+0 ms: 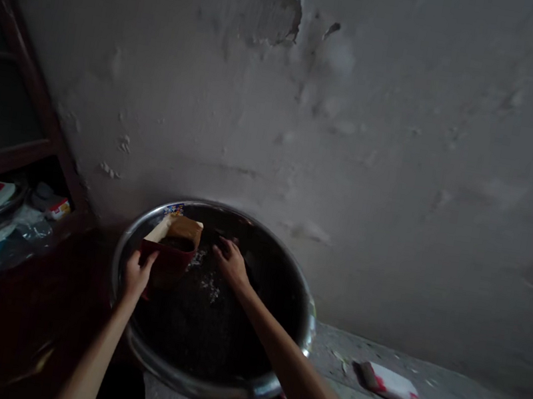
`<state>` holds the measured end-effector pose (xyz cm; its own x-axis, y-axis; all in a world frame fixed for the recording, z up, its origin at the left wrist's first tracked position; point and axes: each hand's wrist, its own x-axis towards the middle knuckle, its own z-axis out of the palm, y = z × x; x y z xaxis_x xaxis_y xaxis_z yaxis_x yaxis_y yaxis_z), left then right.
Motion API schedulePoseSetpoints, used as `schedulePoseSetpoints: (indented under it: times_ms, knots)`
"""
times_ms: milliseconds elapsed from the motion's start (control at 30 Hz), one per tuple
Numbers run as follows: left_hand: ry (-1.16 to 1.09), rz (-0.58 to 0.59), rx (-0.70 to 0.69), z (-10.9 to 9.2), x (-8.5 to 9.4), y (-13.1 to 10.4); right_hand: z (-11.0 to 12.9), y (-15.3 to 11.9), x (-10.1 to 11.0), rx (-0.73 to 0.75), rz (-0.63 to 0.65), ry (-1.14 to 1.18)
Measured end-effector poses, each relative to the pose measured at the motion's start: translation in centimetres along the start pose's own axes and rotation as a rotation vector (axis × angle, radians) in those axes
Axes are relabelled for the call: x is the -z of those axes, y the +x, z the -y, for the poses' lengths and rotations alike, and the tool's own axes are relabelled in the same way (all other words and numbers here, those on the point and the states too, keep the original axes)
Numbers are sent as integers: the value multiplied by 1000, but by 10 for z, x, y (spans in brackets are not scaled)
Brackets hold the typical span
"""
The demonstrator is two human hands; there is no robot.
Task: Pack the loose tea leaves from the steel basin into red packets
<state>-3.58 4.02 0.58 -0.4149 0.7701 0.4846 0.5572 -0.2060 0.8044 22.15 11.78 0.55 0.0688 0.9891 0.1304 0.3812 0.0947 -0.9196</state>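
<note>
A wide metal basin [203, 388] stands at my knees, with dark loose material [204, 338] and a few pale flecks inside. At its left side, my left hand [137, 275] grips a red box [169, 268] by its near edge, thumb against the wall. The box's top is spread, showing a brown inside and dark contents. Over the basin, to the right of the box, is my right hand [231, 267]. Its fingers are apart and slightly curled, close to the dark material, and I see nothing in them. Dim light hides the fingertips' exact contact.
Behind the basin rises a grey wall [376, 176] with peeling patches. A white and red packet [391, 384] lies on the floor to the right. On the left are a dark wooden frame [28, 74] and clutter with plastic bags [31, 233].
</note>
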Motion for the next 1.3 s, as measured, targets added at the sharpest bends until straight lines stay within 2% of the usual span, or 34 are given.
schedulePoseSetpoints:
  times_ms: [67, 133, 200, 233, 300, 367, 433, 500, 600, 667, 833, 900, 967, 1067, 1100, 1167, 1233, 1300]
  knots:
    - [7, 77, -16, -9, 4, 13, 18, 7, -3, 60, 53, 239]
    - [9, 211, -53, -21, 11, 28, 37, 16, -8, 25, 204, 379]
    - [39, 373, -126, -34, 22, 43, 52, 24, -13, 32, 347, 363]
    - [73, 452, -167, -41, 28, 50, 56, 27, -14, 64, 375, 313]
    - [175, 574, -250, -55, 43, 63, 61, 30, -13, 142, 331, 184]
    - [280, 635, -321, -68, 58, 71, 65, 26, -6, 228, 237, 44]
    - [330, 618, -367, -77, 70, 72, 67, 15, 3, 327, 154, -77]
    - [305, 523, -392, -81, 77, 66, 69, 0, 13, 401, 59, -122]
    - [221, 427, -410, -76, 76, 51, 67, -19, 25, 384, -49, -97]
    - [185, 430, -415, -72, 70, 41, 65, -28, 33, 348, -45, -99]
    - [99, 377, -454, -69, 55, 20, 67, -52, 58, 362, 112, -48]
    - [62, 323, -450, -70, 54, 9, 70, -68, 67, 499, 76, -55]
    - [25, 299, -451, -70, 56, -3, 71, -87, 72, 772, 47, -186]
    - [-44, 349, -449, -67, 60, -18, 66, -108, 70, 1157, 152, -505]
    - [-69, 372, -430, -65, 60, -21, 63, -111, 68, 1213, 193, -602]
    - [-101, 413, -351, -57, 57, -22, 57, -113, 63, 1214, 224, -745]
    - [-105, 416, -202, -45, 51, -18, 54, -109, 61, 1145, 185, -808]
    - [3, 393, -24, -30, 42, -10, 54, -103, 59, 1071, 105, -812]
